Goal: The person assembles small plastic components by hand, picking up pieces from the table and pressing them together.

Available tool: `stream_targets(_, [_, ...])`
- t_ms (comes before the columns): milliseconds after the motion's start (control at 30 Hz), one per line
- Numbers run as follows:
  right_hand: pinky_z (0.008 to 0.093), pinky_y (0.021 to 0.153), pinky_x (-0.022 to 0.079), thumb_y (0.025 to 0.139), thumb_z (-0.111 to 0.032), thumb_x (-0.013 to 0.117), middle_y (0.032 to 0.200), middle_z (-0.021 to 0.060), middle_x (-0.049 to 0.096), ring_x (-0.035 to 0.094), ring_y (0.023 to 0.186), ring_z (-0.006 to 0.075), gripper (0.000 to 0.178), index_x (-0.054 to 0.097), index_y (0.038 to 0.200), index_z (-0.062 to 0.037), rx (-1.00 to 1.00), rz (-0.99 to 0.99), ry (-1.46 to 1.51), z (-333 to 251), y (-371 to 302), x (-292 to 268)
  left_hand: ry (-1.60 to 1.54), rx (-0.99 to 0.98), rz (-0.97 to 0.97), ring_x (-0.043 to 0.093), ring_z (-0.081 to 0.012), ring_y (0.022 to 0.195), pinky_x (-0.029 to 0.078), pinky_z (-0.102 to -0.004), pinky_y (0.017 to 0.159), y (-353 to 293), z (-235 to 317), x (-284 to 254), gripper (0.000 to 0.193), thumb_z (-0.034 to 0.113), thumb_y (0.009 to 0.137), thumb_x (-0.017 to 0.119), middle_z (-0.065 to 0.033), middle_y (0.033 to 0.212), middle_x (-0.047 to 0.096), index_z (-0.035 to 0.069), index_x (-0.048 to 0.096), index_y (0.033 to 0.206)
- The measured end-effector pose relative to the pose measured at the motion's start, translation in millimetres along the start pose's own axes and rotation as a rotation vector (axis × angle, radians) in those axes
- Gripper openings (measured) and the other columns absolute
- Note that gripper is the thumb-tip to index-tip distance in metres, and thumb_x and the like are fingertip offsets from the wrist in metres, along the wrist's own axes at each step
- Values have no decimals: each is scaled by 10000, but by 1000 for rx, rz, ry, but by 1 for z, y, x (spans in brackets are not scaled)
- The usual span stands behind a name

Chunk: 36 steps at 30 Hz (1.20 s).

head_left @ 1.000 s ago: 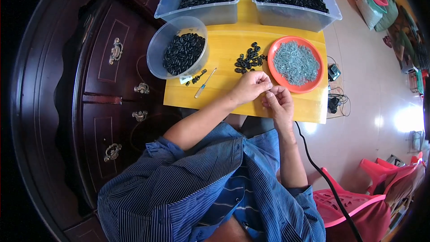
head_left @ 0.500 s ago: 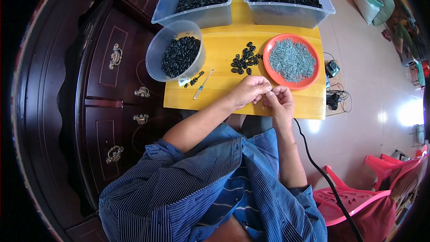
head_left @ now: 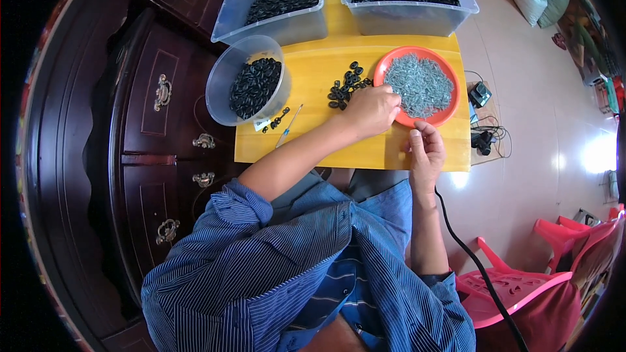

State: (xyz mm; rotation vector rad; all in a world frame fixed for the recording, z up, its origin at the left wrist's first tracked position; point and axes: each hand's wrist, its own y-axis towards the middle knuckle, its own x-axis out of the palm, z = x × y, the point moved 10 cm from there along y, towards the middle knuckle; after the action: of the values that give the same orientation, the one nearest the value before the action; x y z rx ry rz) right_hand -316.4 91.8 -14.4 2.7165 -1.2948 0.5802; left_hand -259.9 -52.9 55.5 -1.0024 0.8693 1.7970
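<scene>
My left hand [head_left: 370, 112] reaches over the near left rim of an orange-red plate [head_left: 381, 65], its fingers bent together at the small silvery screws [head_left: 424, 85] heaped in it. What those fingertips hold, if anything, is hidden. Just below the plate, my right hand [head_left: 428, 154] is raised with thumb and forefinger pinched. Whatever is in that pinch is too small to make out. Left of the plate lies a loose group of small black oval plastic pieces [head_left: 345, 85], partly behind my left hand. A thin screwdriver [head_left: 291, 124] rests near my left forearm.
A round clear tub [head_left: 215, 94] of black pieces stands at the table's left. Two clear bins [head_left: 293, 31] [head_left: 411, 21] with more stand at the back. Dark drawers [head_left: 160, 91] flank the left side. A black cable [head_left: 466, 244] runs beside my right arm, near a pink chair [head_left: 515, 293].
My hands have parted. The left has moved up to the plate's screws, while the right has shifted slightly right and stays pinched. The whole view has shifted a little.
</scene>
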Motion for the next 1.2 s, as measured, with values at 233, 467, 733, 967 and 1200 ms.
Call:
stream_targets(233, [186, 649, 495, 981, -52, 631, 869, -40, 573, 541, 733, 26, 173, 617, 1148, -8, -37, -60, -51, 5, 1, 5, 76, -124, -74, 691, -333, 758, 554, -465, 686, 19, -6, 12, 202, 250, 818, 707, -122, 797, 701, 68, 711, 730])
stream_targets(467, [181, 655, 493, 966, -24, 633, 853, -46, 569, 532, 720, 20, 151, 634, 1115, 0, -50, -104, -116, 3, 0, 11, 216, -123, -152, 695, -346, 743, 560, -485, 664, 29, -9, 26, 158, 209, 808, 670, -140, 800, 704, 73, 726, 749])
stream_targets(733, [199, 673, 503, 949, -21, 640, 852, -16, 616, 578, 726, 38, 148, 652, 1094, 6, -136, -117, -310, -6, -3, 18, 254, -47, -87, 696, -327, 745, 571, -470, 653, 25, 0, 24, 148, 188, 828, 637, -123, 810, 691, 73, 710, 771])
stream_targets(967, [213, 676, 502, 934, -21, 652, 842, -1, 624, 587, 719, 51, 146, 663, 1078, -3, -167, -113, -362, -10, -4, 22, 156, 17, 14, 688, -319, 768, 569, -461, 654, 20, 6, 15, 149, 208, 841, 659, -100, 822, 668, 80, 681, 769])
stream_targets(1200, [212, 677, 504, 936, -24, 653, 855, -6, 628, 585, 731, 45, 142, 662, 1076, -4, -171, -110, -415, -9, -3, 21, 94, 22, -133, 697, -322, 854, 569, -481, 719, 21, 6, 19, 161, 228, 843, 673, -122, 881, 688, 75, 725, 853])
